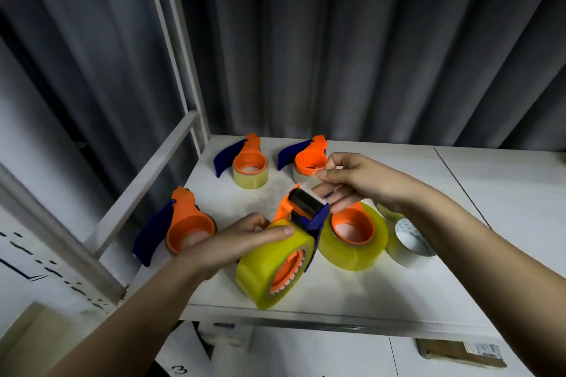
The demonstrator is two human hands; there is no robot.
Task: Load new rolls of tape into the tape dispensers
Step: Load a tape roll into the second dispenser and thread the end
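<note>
The left hand (pixel 245 239) holds a big yellow roll of clear tape (pixel 269 266). Its fingers curl over the top of the roll, with the thumb lying flat along it. The roll sits on an orange and blue plastic tape dispenser (pixel 303 211), tipped up on its edge at the front of the white shelf (pixel 398 291). The orange hub shows in the roll's middle.

The right hand (pixel 349 180) is above the dispenser's black roller. Its fingers (pixel 324 176) pinch a thin clear strip of tape just over the roller.

Just behind the held roll, another yellow tape roll with an orange hub (pixel 352 236) lies flat on the shelf. Beside it on the right lies a white tape roll (pixel 410 245).

Three more orange and blue dispensers rest on the shelf. One is at the left (pixel 180 223), near the left hand. Two are at the back: one with a pale yellow roll (pixel 245 162), and one (pixel 306 159) partly hidden by the right hand.

A grey ridged wall (pixel 367 55) stands behind the shelf. A white metal frame post (pixel 177 49) rises at the left.
</note>
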